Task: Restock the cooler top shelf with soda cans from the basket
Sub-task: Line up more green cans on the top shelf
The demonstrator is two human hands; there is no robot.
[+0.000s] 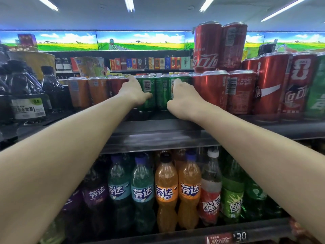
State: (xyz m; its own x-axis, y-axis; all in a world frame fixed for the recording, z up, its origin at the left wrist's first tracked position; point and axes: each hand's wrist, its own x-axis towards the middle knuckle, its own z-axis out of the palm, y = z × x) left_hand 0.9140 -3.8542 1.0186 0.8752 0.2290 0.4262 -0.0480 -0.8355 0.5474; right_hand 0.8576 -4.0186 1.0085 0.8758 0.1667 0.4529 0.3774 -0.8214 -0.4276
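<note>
The fingertips of both hands are hidden behind the cans they reach around, and the frame cuts off the rightmost cans and the dark bottles at far left. No basket shows in the head view. Motion blur softens the can labels.

On the dark metal top shelf [158,127] of the cooler stand three tall slim green soda cans [162,93], upright and touching side by side, set back from the shelf's front lip. The left hand [135,93] wraps the leftmost green can, thumb across its front and fingers reaching round its left side. The right hand [184,97] grips the rightmost green can from its right side, fingers curled round it.

To the left of the green group stand blurred orange soda cans [88,92] and a dark red one, close against the left hand. To the right, red cola cans [226,92] stand tight beside the right hand, with two more red cans stacked [219,46] on top of them.

A bare strip of shelf lies in front of the green cans, between them and the front lip. Below, the lower shelf holds plastic soda bottles [177,192] in teal, orange, red and green.
</note>
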